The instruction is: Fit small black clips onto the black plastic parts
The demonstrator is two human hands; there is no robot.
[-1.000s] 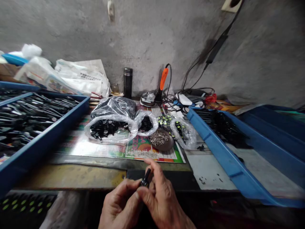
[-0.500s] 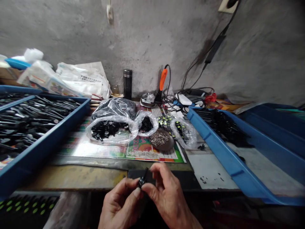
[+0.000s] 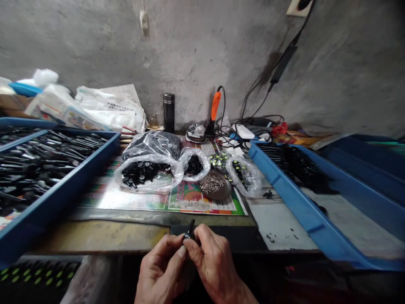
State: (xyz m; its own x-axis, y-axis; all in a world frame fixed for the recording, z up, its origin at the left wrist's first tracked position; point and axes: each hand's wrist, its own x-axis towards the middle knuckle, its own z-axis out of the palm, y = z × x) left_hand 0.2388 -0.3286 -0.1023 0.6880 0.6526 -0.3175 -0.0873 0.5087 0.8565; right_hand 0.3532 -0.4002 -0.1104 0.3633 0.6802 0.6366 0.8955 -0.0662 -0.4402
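A small black plastic part [image 3: 191,228] with a narrow upright stem sits between my two hands at the table's front edge. The thumb and index finger of my left hand [image 3: 163,266] pinch its lower end. My right hand [image 3: 213,261] closes on its other side, thumb and index finger against it; the fingers hide much of its shape. Beyond the hands, a brown dish [image 3: 224,192] holds many small metal screws or pins. Clear plastic bags of black parts [image 3: 142,173] stand open behind, one smaller bag [image 3: 193,164] beside them.
A blue tray [image 3: 63,192] full of long black pieces is at left; another blue tray [image 3: 284,202] with black pieces is at right. A bag of black and yellow-green parts [image 3: 238,173], a black flask [image 3: 168,113] and an orange-handled tool [image 3: 215,105] stand farther back.
My right hand has moved left and its fingers have closed in on the black part, which now stands more upright. My left hand keeps its pinch.
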